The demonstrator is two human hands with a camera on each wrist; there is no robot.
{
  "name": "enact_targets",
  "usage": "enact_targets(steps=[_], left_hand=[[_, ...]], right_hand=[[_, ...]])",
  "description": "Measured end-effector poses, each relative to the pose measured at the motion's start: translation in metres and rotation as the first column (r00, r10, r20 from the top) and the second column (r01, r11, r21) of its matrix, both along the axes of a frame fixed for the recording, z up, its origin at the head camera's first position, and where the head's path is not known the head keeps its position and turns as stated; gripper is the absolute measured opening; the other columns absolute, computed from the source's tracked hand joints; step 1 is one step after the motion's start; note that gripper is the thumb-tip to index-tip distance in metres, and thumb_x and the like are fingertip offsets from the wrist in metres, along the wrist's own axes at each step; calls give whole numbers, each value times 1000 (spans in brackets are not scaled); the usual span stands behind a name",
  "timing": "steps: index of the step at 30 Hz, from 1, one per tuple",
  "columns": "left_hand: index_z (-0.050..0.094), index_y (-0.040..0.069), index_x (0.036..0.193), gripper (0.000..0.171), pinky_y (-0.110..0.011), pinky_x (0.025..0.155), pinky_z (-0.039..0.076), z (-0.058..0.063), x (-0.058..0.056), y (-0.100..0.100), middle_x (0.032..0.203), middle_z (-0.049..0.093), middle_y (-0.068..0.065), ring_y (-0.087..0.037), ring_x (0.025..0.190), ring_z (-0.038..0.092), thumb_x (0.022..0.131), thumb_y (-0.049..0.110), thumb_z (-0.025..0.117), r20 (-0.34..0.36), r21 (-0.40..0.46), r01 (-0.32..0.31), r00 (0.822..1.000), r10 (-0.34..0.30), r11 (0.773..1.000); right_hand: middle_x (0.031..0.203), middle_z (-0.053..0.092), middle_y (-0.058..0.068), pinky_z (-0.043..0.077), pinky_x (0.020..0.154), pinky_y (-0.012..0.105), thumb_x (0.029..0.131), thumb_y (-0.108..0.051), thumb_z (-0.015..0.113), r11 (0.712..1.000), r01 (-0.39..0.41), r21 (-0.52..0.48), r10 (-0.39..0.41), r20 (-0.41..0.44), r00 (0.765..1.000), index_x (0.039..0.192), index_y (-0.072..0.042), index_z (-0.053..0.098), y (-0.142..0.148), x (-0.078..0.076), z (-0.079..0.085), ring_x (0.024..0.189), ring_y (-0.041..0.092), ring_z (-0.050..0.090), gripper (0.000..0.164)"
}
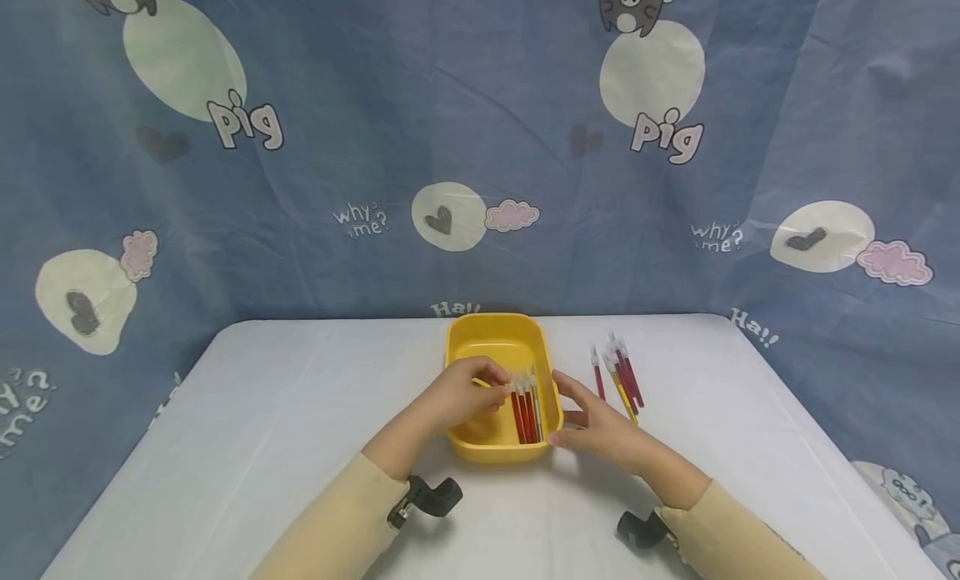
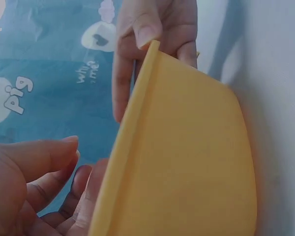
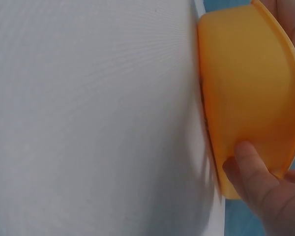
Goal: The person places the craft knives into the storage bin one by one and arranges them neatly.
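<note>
A yellow plastic box (image 1: 498, 320) stands on the table. Along its right side lie several slim pen-like red sticks with clear ends (image 1: 525, 413), one of them pale. My left hand (image 1: 471, 392) hovers over the box's inside, fingertips close to the clear ends. In the left wrist view that left hand (image 2: 44, 189) has loosely bent fingers with nothing visible between them. My right hand (image 1: 600, 426) holds the box at its front right corner, thumb at the rim. Its fingers (image 3: 255, 172) lie against the outer wall in the right wrist view.
Right of the box, more red and yellow pen-like sticks (image 1: 621, 376) lie in a loose group on the white table (image 1: 315, 397). A blue patterned cloth (image 1: 480, 130) hangs behind the table's far edge. Dark wrist devices (image 1: 435, 497) protrude near both sleeves.
</note>
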State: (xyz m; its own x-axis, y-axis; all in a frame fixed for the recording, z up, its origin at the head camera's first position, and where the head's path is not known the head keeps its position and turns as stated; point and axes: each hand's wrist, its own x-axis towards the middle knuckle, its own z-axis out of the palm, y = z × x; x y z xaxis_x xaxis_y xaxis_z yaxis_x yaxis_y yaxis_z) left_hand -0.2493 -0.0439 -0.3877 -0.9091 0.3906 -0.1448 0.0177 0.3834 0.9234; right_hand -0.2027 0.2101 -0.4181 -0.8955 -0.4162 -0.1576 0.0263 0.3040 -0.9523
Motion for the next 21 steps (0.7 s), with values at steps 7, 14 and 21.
enact_targets(steps=[7, 14, 21], left_hand=[[65, 3, 106, 15, -34, 79, 60, 4, 8, -15, 102, 65, -8, -20, 87, 69, 94, 11, 70, -51, 27, -35, 998, 36, 999], [67, 14, 100, 9, -32, 74, 57, 5, 14, -34, 97, 66, 2, -15, 85, 64, 93, 16, 73, -204, -73, -143, 971, 125, 987], [67, 14, 104, 16, -37, 87, 54, -2, 18, -52, 102, 66, 1, -16, 98, 63, 91, 17, 75, -324, -103, -177, 936, 135, 979]], right_hand=[[164, 16, 19, 46, 105, 48, 88, -17, 79, 1000, 7, 13, -7, 8, 1000, 162, -15, 14, -1, 1, 4, 139, 44, 40, 99], [164, 17, 18, 47, 105, 48, 88, -18, 79, 1000, -4, 11, 4, 2, 1000, 162, -16, 13, -1, 1, 4, 139, 44, 40, 99], [164, 16, 17, 46, 105, 48, 88, -17, 79, 1000, -2, 13, 2, 4, 1000, 162, -15, 13, -1, 1, 4, 139, 44, 39, 99]])
